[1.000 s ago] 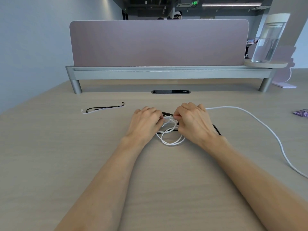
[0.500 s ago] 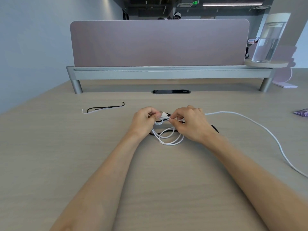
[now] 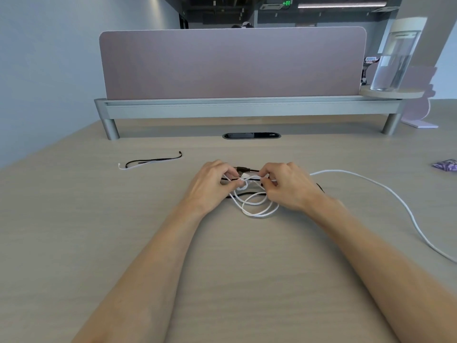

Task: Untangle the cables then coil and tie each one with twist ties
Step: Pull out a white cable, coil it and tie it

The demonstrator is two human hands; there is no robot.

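A white cable lies in loose loops on the wooden desk between my hands, and its long tail runs off to the right edge. A thin black cable is tangled through the white loops. My left hand pinches the white cable near its plug end. My right hand grips the strands of the tangle just opposite; which cable it pinches I cannot tell. Both hands hold the knot slightly above the desk. Black and white twist ties lie apart at the left.
A pink divider panel on a grey rail closes off the back. A cable slot sits in the desk behind my hands. A clear water bottle stands at the back right, a purple wrapper at the right edge.
My hands rose off the tangle and drew slightly apart, lifting the plug end and strands between them. The white loops beneath became more visible.
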